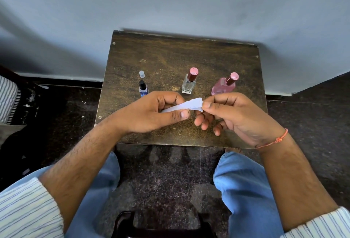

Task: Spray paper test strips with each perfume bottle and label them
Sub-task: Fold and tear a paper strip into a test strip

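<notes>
We hold the stack of paper strips [186, 106] just above the near half of the small table [170, 55], between our two hands. Its long axis runs left to right, tilted a little so the right end sits higher and farther. Our left hand [151, 112] grips the left end, fingers curled over the top and thumb pressed along the near edge. Our right hand [233, 116] pinches the right end between thumb and forefinger, the other fingers hanging loosely curled below. We judge the next move to be peeling one strip off that right end, so the right fingertips are what matter, and they are already touching the paper's edge.

The strips look thin, white and matte, fanned slightly at the right end, likely to slip apart easily.

Beyond our hands, three bottles stand in a row. The small blue bottle [143, 89] on the left is uncapped, its black sprayer showing; its clear cap [141, 74] stands just behind it. The clear glass bottle [189, 84] stands in the middle and the pink bottle [224, 86] on the right, both square-shouldered with pink-topped caps on. The left hand is nearer the open blue bottle.

The tabletop is dark, worn wood with a mottled grain.
</notes>
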`<action>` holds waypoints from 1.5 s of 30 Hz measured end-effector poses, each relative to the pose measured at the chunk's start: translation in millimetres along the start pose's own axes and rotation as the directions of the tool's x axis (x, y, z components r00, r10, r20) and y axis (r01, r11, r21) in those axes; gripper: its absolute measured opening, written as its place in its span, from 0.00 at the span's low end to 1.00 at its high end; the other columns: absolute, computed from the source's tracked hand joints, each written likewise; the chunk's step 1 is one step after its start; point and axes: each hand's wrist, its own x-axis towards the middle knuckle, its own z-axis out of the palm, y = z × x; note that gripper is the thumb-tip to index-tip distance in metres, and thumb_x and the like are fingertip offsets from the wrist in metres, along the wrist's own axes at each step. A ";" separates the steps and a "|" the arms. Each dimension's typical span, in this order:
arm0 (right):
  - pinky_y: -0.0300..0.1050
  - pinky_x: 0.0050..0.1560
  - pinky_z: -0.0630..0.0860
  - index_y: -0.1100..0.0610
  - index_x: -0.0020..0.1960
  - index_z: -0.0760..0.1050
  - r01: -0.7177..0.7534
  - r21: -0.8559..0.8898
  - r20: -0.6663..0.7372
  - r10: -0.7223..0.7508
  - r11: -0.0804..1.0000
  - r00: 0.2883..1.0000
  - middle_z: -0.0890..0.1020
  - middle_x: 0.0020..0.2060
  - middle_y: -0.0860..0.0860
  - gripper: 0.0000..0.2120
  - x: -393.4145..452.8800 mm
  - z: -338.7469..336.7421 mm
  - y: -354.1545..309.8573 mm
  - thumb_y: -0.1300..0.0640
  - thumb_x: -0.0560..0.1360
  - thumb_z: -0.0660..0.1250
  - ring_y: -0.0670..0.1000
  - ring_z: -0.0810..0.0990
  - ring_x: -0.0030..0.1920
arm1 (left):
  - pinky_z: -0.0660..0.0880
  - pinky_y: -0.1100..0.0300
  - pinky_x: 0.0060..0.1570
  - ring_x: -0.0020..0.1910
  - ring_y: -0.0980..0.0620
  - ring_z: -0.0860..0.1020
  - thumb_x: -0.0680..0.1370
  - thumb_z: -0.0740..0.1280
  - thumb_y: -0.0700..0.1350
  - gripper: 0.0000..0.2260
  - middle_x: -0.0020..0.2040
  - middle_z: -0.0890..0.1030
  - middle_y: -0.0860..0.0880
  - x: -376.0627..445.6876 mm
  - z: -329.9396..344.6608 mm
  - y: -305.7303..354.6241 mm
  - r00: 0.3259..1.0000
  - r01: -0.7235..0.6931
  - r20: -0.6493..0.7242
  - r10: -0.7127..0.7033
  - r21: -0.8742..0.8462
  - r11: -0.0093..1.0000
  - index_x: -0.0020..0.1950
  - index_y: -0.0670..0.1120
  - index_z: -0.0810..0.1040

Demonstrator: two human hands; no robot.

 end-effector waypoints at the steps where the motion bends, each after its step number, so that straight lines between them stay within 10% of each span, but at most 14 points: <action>1: 0.44 0.34 0.73 0.59 0.53 0.87 -0.003 0.013 0.002 0.003 1.000 1.000 0.89 0.46 0.60 0.10 0.6 1.6 -0.3 0.52 0.79 0.73 0.53 0.84 0.42 | 0.67 0.70 0.32 0.29 0.62 0.69 0.82 0.67 0.45 0.12 0.33 0.74 0.60 0.4 1.3 0.5 1.000 0.002 -0.004 -0.002 -0.001 1.000 0.55 0.35 0.79; 12: 0.40 0.30 0.74 0.53 0.42 0.87 -0.008 0.053 0.016 0.007 0.999 1.000 0.86 0.37 0.56 0.08 2.4 7.8 -3.1 0.53 0.77 0.72 0.51 0.82 0.37 | 0.73 0.63 0.35 0.36 0.53 0.78 0.88 0.60 0.48 0.15 0.39 0.79 0.46 -0.6 6.2 2.8 0.999 0.018 0.031 -0.016 -0.064 0.998 0.60 0.37 0.78; 17: 0.40 0.30 0.72 0.56 0.40 0.87 -0.006 0.012 0.030 0.006 1.000 1.000 0.85 0.35 0.57 0.07 2.5 4.8 -2.1 0.55 0.74 0.74 0.49 0.82 0.35 | 0.70 0.56 0.31 0.37 0.47 0.80 0.89 0.57 0.52 0.13 0.43 0.83 0.46 -1.7 6.2 7.5 1.000 -0.009 -0.008 0.009 -0.125 0.992 0.52 0.56 0.80; 23: 0.42 0.31 0.74 0.53 0.35 0.84 -0.014 -0.060 0.082 0.019 0.998 0.996 0.85 0.35 0.57 0.09 4.6 2.9 1.6 0.56 0.74 0.74 0.52 0.82 0.37 | 0.69 0.55 0.31 0.34 0.46 0.76 0.91 0.52 0.48 0.18 0.41 0.80 0.44 -1.1 5.7 8.3 0.998 0.045 -0.041 -0.051 -0.127 0.991 0.58 0.39 0.77; 33: 0.46 0.32 0.80 0.56 0.58 0.72 0.089 -0.100 0.154 -0.073 0.991 0.985 0.88 0.51 0.57 0.24 5.9 -1.2 7.5 0.66 0.71 0.81 0.55 0.81 0.41 | 0.69 0.59 0.28 0.29 0.51 0.71 0.91 0.56 0.46 0.16 0.37 0.77 0.45 -1.5 7.1 9.1 0.991 0.131 0.019 -0.130 -0.137 0.982 0.49 0.50 0.79; 38: 0.53 0.55 0.81 0.54 0.72 0.76 0.230 -0.226 0.204 -0.185 0.946 0.961 0.86 0.50 0.59 0.32 7.9 5.2 10.0 0.71 0.72 0.80 0.57 0.82 0.49 | 0.68 0.61 0.26 0.28 0.52 0.71 0.90 0.57 0.47 0.16 0.37 0.77 0.44 -3.6 10.7 7.5 0.970 0.242 0.071 -0.232 -0.296 0.924 0.48 0.49 0.79; 45: 0.48 0.52 0.82 0.52 0.64 0.84 0.276 -0.425 0.119 -0.249 0.862 0.961 0.88 0.46 0.47 0.21 9.3 6.3 14.3 0.60 0.73 0.83 0.51 0.83 0.45 | 0.69 0.65 0.23 0.25 0.54 0.74 0.89 0.59 0.43 0.18 0.33 0.78 0.46 -4.9 12.5 9.6 0.914 0.403 0.168 -0.369 -0.467 0.787 0.40 0.44 0.77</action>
